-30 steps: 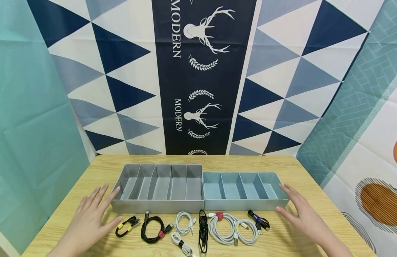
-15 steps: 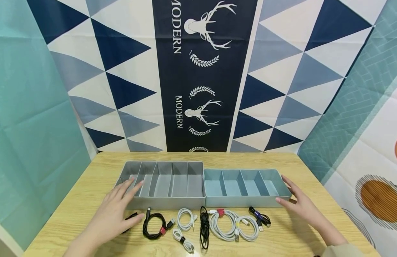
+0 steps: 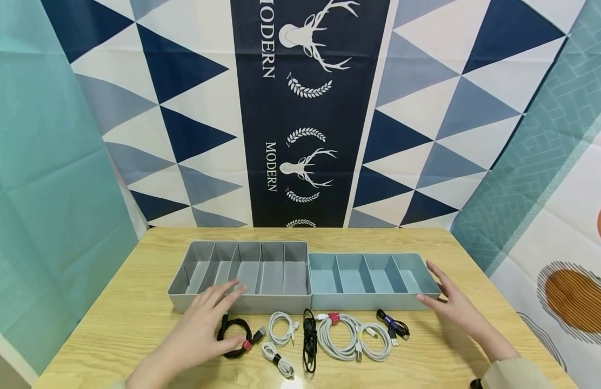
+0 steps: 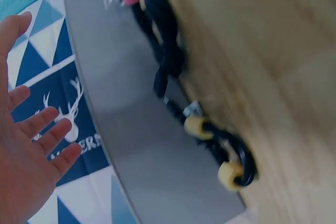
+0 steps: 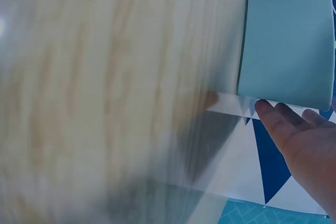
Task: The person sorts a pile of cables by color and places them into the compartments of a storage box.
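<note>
Perhaps the left hand [image 3: 199,327], if lowered, could snag the black cable [image 4: 165,19], or the right hand [image 3: 453,308], closing, bump the blue tray [image 3: 373,302]; both are spread, empty.

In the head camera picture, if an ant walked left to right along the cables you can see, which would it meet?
Black cable with red tie, little white coil with black-tied white cable in front, long black bundle, big white coil with red tie, smaller white coil with yellow tie, black cable with blue tie.
</note>
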`<state>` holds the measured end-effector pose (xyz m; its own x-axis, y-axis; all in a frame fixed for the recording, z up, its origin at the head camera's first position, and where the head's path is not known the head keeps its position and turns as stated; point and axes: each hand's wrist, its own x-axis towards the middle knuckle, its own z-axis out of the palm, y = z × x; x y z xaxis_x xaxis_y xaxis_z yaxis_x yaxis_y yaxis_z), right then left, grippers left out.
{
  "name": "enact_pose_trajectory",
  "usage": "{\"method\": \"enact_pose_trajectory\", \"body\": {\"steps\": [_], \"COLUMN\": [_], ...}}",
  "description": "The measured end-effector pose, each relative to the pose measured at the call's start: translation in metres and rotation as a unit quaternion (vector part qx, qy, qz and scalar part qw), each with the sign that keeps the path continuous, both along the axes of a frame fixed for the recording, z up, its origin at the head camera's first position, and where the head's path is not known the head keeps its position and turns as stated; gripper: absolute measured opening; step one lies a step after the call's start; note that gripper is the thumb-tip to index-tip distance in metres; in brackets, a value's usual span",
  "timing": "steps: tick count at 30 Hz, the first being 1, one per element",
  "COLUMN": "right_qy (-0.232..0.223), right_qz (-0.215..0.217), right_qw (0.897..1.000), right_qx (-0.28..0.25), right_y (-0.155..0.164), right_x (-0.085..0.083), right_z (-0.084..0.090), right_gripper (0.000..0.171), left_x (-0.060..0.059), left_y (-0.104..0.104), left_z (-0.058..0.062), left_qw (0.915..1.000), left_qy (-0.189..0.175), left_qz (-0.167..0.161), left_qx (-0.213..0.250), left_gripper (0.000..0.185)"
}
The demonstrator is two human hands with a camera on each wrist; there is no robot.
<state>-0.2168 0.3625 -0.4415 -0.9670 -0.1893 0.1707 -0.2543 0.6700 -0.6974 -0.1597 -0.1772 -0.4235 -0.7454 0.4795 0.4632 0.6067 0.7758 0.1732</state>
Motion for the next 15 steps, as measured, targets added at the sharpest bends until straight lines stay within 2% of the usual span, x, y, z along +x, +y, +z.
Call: {"method": "enact_pose_trajectory", "body": {"steps": [9, 15], "right_qy": [-0.026, -0.052], "right_qz": [-0.007, -0.016], "right_qw": [1.0, 0.998], "right_qx": [0.004, 0.014], "right_y": [0.007, 0.007], "right_x": [-0.008, -0.01], "right_z": [-0.003, -0.002], "right_gripper": [0.089, 0.089], "left_x": [0.0, -0.003], "left_y": [0.011, 0.0], "left_z": [-0.014, -0.021], "left_qw": [0.999, 0.9969], "left_qy": [-0.004, -0.025], "left_qz": [-0.04, -0.067], "left_qx": [-0.021, -0.033], "left_gripper": [0.091, 0.091]}}
